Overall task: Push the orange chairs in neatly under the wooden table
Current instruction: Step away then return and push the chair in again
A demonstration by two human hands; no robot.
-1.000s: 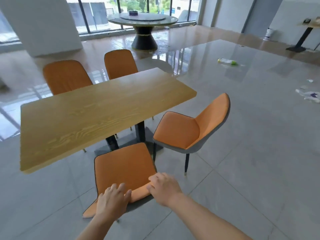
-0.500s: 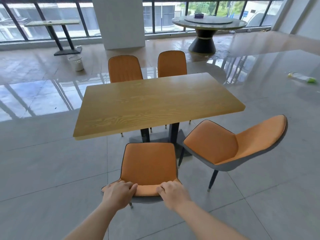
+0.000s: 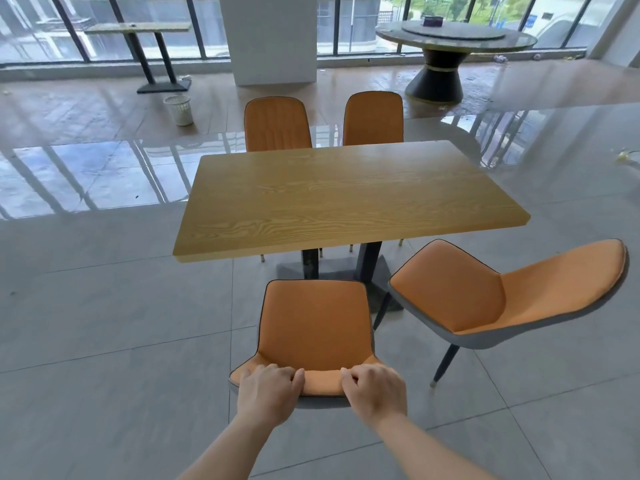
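An orange chair stands right in front of me, its seat facing the wooden table and clear of the table's near edge. My left hand and my right hand both grip the top of its backrest, fingers curled over the rim. A second orange chair stands to the right, turned at an angle and well out from the table. Two more orange chairs stand at the far side, seats hidden under the tabletop.
The black pedestal base of the table stands just beyond the near chair. A white waste basket, a white pillar, a round dark table and a narrow side table stand farther back. Litter lies right.
The view has swung so that the table lies square ahead. The chair I hold has turned to face the table straight on. Both hands keep their grip on the backrest.
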